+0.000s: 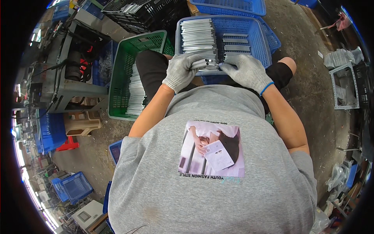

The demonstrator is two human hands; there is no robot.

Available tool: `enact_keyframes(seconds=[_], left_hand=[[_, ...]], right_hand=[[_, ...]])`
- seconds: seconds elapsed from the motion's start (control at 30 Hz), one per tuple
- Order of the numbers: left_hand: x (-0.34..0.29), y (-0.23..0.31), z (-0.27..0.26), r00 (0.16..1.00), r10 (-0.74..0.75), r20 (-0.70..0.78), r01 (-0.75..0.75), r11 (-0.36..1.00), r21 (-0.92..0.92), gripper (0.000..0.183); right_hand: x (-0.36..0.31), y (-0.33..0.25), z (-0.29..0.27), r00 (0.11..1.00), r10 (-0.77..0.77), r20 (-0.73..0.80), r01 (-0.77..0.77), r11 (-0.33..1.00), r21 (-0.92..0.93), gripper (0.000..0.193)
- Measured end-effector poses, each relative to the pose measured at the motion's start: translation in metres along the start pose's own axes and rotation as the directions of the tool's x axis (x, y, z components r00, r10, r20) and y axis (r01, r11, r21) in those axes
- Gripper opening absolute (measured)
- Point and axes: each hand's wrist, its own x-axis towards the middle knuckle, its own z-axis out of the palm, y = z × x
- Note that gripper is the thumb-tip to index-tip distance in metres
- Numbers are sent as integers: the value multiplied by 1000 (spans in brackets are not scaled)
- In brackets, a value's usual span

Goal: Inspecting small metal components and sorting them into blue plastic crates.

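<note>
Both hands wear grey knitted gloves over the near edge of a blue crate (257,35). My left hand (180,72) is closed around a few short silvery metal tubes (199,64), their dark open ends pointing right. Facing them, my right hand (245,71) has its thumb and fingers drawn together close to the tube ends; what lies between those fingertips is too small to tell. Inside the crate, a tall stack of metal tubes (198,37) fills the left side, and a smaller group of tubes (237,43) lies on the right.
On the left, by my knee, a green crate (117,87) holds many more metal tubes (135,93). Beyond it stands a grey metal machine frame (64,89) with a beige stool (82,124). Black crates (136,17) are at the back. A white perforated frame (344,87) stands far right.
</note>
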Motion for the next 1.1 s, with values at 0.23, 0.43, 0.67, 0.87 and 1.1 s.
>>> enact_keyframes(seconds=[0.23,0.43,0.67,0.87,1.1], left_hand=[[-1,-50,51,950,-256,178,191,929,316,22],[-5,-75,73,909,-300,291,127,862,491,21],[5,-48,21,903,-240,356,190,967,168,19],[-2,-42,5,967,-81,241,141,959,-245,8],[3,-17,-10,975,-36,221,84,973,-214,8]], right_hand=[[7,13,19,987,162,-18,-163,978,-134,34],[5,15,23,986,164,-36,-168,973,-158,35],[-2,6,7,993,72,-89,-81,992,-99,33],[-9,-8,-6,991,-31,-134,18,995,-100,30],[-10,-12,-10,992,-65,-109,48,988,-149,27]])
